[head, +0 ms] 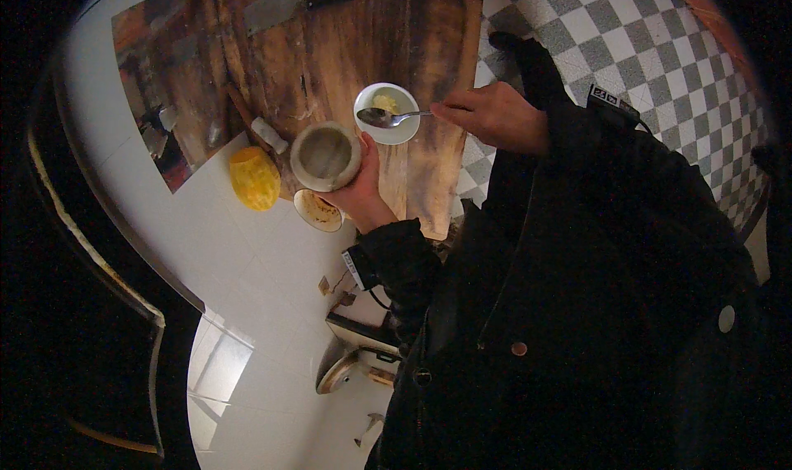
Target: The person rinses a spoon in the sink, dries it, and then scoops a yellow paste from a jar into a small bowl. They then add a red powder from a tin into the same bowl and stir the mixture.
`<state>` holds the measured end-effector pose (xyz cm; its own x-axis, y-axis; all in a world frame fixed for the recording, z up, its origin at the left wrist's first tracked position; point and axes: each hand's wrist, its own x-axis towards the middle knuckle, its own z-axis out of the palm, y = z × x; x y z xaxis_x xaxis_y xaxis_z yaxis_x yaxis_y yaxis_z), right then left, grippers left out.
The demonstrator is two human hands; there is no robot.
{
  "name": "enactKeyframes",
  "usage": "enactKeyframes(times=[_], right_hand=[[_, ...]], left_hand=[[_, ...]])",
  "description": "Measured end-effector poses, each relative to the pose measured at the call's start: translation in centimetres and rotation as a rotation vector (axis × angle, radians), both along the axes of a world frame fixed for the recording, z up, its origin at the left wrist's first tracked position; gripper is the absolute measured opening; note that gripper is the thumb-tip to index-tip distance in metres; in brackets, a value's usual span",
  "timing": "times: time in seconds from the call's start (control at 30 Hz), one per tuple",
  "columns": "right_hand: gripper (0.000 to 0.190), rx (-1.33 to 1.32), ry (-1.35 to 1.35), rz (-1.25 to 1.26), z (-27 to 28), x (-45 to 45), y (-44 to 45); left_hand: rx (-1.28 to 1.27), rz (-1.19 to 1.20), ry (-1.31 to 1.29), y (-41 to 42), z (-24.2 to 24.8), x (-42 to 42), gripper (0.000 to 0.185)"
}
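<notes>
My left hand (365,188) is closed around a stone mortar (326,156), whose mouth faces the camera. A metal spoon (387,118) is held by its handle in my right hand (495,117). The spoon's bowl is over a small white bowl (405,135), in which a pale yellow mashed substance (386,103) lies. Beside the mortar rests a pestle-like tool with a pale stone-coloured end (268,135). Near it stands a yellow container or fruit (255,179); which one I cannot tell. A stained cup or bowl (318,211) is partly hidden behind the mortar and my left hand.
A cleaver with a black handle (272,7) lies on the dark-streaked wooden table (433,43). The table's edge runs past the white bowl, with a checkered floor (625,31) beyond. A round pan or lid (339,372) shows near the tiled wall.
</notes>
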<state>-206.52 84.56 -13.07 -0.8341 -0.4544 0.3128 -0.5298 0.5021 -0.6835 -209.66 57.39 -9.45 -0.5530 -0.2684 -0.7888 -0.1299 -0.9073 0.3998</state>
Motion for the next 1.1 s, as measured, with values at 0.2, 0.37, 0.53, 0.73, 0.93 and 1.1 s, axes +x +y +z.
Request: enactKeyframes(times=[0.2, 0.37, 0.53, 0.73, 0.93, 1.1], right_hand=[[0.049, -0.032, -0.006, 0.007, -0.1, -0.1, -0.8], [0.044, -0.039, -0.105, -0.031, -0.5, -0.1, -1.1], [0.025, -0.546, -0.621, -0.099, -0.8, -1.0, -2.4], [0.020, -0.894, -1.485, -0.123, 0.3, -2.3, -1.9], [0.019, -0.818, -1.401, -0.066, 0.6, -2.1, -1.3], [0.020, -0.678, -1.062, 0.016, 0.1, -2.2, -0.8]], left_hand=[[0.049, -0.011, 0.034, -0.8, -0.4, 0.1, 0.065], [-0.039, -0.058, 0.058, -0.4, -0.1, 0.0, 0.064], [-0.041, -0.082, 0.090, -0.1, 0.4, 0.0, 0.066], [-0.277, -0.218, 0.240, 1.0, 0.7, 0.4, 0.072], [-0.337, -0.204, 0.267, 1.2, 0.9, 0.3, 0.075], [-0.350, -0.232, 0.321, 1.6, 1.1, -0.1, 0.073]])
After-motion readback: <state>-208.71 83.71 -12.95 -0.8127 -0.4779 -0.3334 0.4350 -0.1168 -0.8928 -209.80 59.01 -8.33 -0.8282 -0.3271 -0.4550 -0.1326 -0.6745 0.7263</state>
